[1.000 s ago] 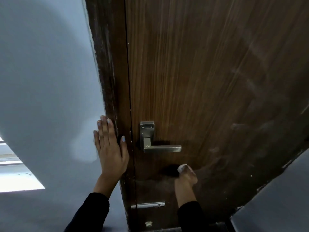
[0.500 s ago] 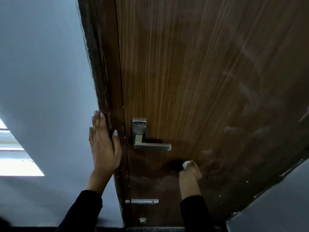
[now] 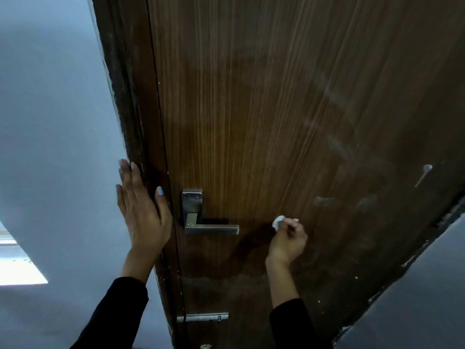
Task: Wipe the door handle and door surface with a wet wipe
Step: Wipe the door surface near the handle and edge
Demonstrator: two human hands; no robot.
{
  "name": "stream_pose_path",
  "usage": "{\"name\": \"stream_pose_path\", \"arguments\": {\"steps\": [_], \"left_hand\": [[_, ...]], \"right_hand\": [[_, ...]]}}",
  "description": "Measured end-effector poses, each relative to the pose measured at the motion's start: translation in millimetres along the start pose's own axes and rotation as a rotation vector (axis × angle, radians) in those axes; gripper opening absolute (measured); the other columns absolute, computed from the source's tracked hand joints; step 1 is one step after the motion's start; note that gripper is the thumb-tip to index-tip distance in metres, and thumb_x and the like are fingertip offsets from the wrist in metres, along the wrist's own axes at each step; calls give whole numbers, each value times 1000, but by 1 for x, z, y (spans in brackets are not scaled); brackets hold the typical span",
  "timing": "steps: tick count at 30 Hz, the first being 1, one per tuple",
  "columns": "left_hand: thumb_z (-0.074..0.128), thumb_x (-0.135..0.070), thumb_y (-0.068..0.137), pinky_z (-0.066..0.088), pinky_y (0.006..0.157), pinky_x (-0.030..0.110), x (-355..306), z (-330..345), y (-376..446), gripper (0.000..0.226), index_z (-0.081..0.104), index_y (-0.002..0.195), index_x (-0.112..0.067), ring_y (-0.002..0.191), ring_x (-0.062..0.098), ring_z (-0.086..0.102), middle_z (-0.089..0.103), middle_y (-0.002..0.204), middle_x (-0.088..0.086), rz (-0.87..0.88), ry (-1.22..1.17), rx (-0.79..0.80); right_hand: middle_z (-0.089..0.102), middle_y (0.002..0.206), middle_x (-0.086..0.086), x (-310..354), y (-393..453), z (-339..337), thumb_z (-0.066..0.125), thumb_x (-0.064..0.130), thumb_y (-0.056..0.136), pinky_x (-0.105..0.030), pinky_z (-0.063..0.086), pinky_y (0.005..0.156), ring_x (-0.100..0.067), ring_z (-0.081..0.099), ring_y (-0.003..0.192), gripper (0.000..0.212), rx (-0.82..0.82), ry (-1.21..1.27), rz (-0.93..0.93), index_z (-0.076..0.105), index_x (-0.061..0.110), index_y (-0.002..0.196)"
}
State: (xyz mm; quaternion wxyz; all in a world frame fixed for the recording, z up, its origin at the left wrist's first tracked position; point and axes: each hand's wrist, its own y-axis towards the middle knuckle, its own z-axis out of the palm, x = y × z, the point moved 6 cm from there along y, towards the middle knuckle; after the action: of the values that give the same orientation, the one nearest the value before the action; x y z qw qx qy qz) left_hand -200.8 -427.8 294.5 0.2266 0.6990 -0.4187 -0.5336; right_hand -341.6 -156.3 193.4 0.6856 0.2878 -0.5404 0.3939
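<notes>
A brown wood-grain door (image 3: 264, 109) fills the middle of the head view. Its metal lever handle (image 3: 208, 226) sits low on the left side, below a square plate. My right hand (image 3: 286, 241) is closed around a small bunched white wet wipe (image 3: 278, 222), pressed to the door just right of the handle's tip. My left hand (image 3: 141, 210) lies flat with fingers spread on the dark door frame (image 3: 125, 96) and the wall, left of the handle.
A pale blue-grey wall (image 3: 50, 122) runs down the left. A metal slide bolt (image 3: 203, 317) sits low on the door. Whitish smears (image 3: 352, 172) mark the door's right part. A grey wall (image 3: 427, 285) stands at lower right.
My right hand with the wipe has moved right and up along the door, from below the handle's tip to beside it. My left hand has stayed on the frame.
</notes>
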Motion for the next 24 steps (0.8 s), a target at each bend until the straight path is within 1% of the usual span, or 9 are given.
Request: {"name": "stream_pose_path", "arguments": {"steps": [2,6,8,11,13,15,19,21,24], "left_hand": [[33,-24,96,3,120,43,-5,0,12,61,8,148,-5,147,19,0,3,158,13,28,23,-5],[33,-25,96,1,120,43,-10,-6,37,62,8,148,-2,147,22,0,4,158,16,109,67,-57],[34,-24,97,1,120,44,-14,-8,48,62,8,148,-1,147,25,1,6,157,18,157,90,-90],[34,-22,98,2,119,46,-22,-9,61,60,10,147,1,146,31,4,8,155,24,205,100,-146],[35,-21,98,4,119,48,-26,-8,69,59,11,146,4,146,34,6,10,154,27,228,106,-191],[35,-20,98,5,118,49,-26,-7,76,58,12,145,5,145,35,8,11,153,29,248,114,-226],[34,-20,99,5,118,49,-19,-3,80,56,13,144,7,145,28,4,14,151,32,292,170,-259],[34,-20,99,4,118,46,-17,-1,80,56,14,144,7,145,23,1,15,151,31,303,181,-281],[34,-21,99,6,118,45,-15,0,80,56,16,144,7,145,22,2,18,150,31,306,180,-321]], "right_hand": [[56,108,-7,-12,-4,-2,62,5,82,-31,46,84,-17,57,94,14,59,-50,49,62,19,81],[66,104,-16,-27,22,-27,58,5,85,-37,52,82,-27,63,92,10,-115,14,233,63,13,87],[64,99,-9,0,29,-21,58,2,83,-37,53,84,-24,63,91,19,-117,23,76,61,20,78],[51,100,-1,47,13,-1,59,-3,82,-9,44,78,-8,57,82,18,20,-27,-238,63,14,83],[51,98,-3,54,-2,7,60,-5,80,1,38,71,-4,56,81,15,80,-103,-380,65,8,84],[53,96,-7,47,-4,4,61,-8,79,2,38,72,-10,58,81,16,60,-110,-420,66,7,84],[59,100,-21,47,26,-17,58,-2,83,-11,41,78,-33,62,91,13,-165,-33,-353,66,0,94],[58,107,-21,67,35,-17,55,0,85,-10,40,85,-26,59,101,17,-210,-14,-419,64,-2,100],[53,115,-9,87,17,-3,54,-2,85,-13,39,96,-15,53,110,25,-102,-35,-624,63,-3,109]]}}
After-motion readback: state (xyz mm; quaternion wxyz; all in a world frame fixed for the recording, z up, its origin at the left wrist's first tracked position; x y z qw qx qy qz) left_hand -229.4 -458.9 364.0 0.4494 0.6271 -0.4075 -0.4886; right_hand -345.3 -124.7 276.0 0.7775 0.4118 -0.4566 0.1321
